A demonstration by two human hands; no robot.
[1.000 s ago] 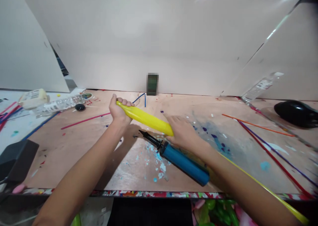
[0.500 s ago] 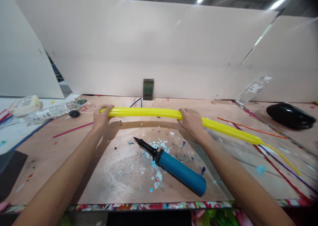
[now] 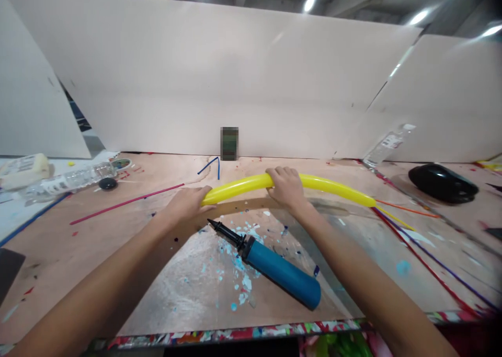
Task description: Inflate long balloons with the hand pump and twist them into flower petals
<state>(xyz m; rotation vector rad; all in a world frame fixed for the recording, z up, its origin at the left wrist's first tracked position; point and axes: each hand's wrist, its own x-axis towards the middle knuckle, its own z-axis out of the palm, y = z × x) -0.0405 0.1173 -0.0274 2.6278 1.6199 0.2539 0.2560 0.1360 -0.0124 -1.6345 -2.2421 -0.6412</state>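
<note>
A long yellow balloon (image 3: 333, 185), inflated except for a thin limp tail at its right end, arches above the table. My left hand (image 3: 191, 200) is closed around its left end, hiding the tip. Further along, my right hand (image 3: 287, 187) wraps over the balloon near its middle. Below the balloon lies a blue balloon pump (image 3: 280, 271), its black nozzle pointing up and left, close to my left hand. Neither hand touches the pump.
Uninflated balloons lie about: pink (image 3: 125, 204), blue (image 3: 207, 164), orange (image 3: 408, 208), red (image 3: 427, 271). A black rounded object (image 3: 443, 183) and a clear bottle (image 3: 388, 145) are at right; another bottle (image 3: 70, 181) lies at left. A white panel (image 3: 188, 85) closes the back.
My left hand has moved right and toward me, closer to my right hand, which has shifted slightly left. The balloon now bends into a stronger arch. The view has turned slightly.
</note>
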